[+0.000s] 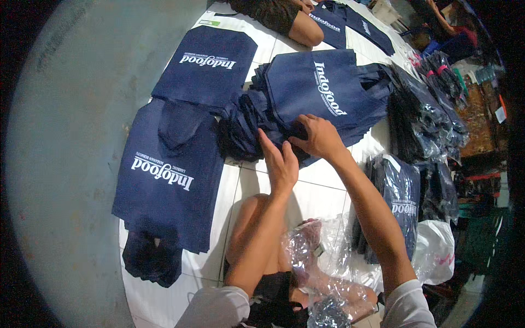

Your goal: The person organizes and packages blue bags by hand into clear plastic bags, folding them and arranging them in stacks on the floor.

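Note:
A thick stack of dark blue fabric tote bags [295,90] lies before me, its top bag bearing white printed writing. My right hand [322,137] rests on the stack's near edge with fingers curled and thumb apart; whether it pinches a layer is unclear. Beside it, my left hand [283,166] is held with fingers spread at the same edge, nothing visible in it. Bunched dark blue fabric [246,127] lies just left of my hands. Further left are a near pile of printed blue bags [164,180] and a far pile of blue bags [209,61].
Plastic-wrapped bag bundles [426,119] line the right side, with another wrapped bundle [400,197] nearer. Crumpled clear plastic [336,246] lies over my legs. Across the tiled floor [311,184], another person's arm [305,30] reaches in by more bags [328,24]. A grey wall [82,143] borders the left.

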{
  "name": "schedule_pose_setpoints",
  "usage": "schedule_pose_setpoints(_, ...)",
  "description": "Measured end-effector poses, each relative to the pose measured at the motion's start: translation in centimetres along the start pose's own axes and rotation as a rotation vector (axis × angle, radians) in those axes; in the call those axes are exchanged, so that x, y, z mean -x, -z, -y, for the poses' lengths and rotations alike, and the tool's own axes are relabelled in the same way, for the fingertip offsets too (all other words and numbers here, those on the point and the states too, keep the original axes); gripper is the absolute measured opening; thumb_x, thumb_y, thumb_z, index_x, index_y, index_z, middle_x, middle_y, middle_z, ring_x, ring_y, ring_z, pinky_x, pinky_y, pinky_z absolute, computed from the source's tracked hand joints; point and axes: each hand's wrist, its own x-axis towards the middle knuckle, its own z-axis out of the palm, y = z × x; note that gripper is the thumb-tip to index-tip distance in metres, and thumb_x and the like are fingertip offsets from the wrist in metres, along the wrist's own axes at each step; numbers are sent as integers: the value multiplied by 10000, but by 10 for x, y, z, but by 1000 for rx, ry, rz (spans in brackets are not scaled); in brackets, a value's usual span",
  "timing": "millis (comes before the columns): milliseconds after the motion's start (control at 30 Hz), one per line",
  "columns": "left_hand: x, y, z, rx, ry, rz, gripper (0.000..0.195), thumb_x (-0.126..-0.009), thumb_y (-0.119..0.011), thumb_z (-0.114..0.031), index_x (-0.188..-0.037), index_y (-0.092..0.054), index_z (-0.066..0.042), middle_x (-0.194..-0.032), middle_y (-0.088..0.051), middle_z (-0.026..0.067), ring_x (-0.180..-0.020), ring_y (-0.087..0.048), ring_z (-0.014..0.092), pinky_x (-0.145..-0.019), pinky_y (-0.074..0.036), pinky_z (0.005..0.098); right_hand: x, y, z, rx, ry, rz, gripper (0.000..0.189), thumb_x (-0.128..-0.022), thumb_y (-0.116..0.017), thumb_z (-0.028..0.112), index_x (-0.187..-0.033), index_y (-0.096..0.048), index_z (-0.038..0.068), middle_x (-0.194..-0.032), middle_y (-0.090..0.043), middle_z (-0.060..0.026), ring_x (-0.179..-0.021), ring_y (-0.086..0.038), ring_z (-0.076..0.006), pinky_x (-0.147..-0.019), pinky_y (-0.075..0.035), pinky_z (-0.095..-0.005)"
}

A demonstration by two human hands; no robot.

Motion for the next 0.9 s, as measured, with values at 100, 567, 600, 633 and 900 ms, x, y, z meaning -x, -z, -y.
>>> schedule_pose_setpoints(100,-3,1,1,4,-3,-30,769,-1050,-499,-237,-1635,-128,96,-1662,-224,387,-1553,-253,507,-1297,-208,504,-8,-1,7,92,1,43,560,-795,-859,375,-1190,-666,29,-1085,-703,-203,-988,-711,-441,-864,-590,-520)
schedule_pose_setpoints(567,-6,2,12,1,-48,-87,685,-1066,-512,-240,-1650,-216,-39,-1688,-284,302,-1569,-315,406,-1278,-259,452,-16,-10,-45,-86,-119,-94,398,-970,-677,342,-1261,-711,74,-1056,-751,-249,-1007,-715,-454,-908,-566,-543)
schedule_pose_setpoints(600,-6,1,13,5,-47,-82,684,-1065,-514,-240,-1647,-219,-37,-1691,-280,301,-1569,-313,410,-1278,-259,452,-13,-12,-49,-111,-133,-114,398,-973,-675,341,-1263,-709,70,-1052,-750,-252,-1004,-714,-457,-904,-565,-547)
schedule_pose_setpoints(633,-6,-2,14,10,-46,-77,683,-1064,-515,-241,-1645,-222,-36,-1693,-277,300,-1569,-312,413,-1278,-259,453,-11,-13,-53,-135,-148,-136,399,-975,-673,340,-1264,-706,67,-1049,-749,-254,-1002,-713,-460,-900,-563,-550)
schedule_pose_setpoints(900,-3,9,-2,-102,-241,-79,646,-980,-578,-108,-1579,-346,-43,-1560,-429,299,-1485,-396,462,-1239,-300,514,1,2,-14,-136,-112,-53,495,-938,-731,389,-1303,-597,82,-1048,-737,-264,-943,-723,-465,-811,-578,-558)
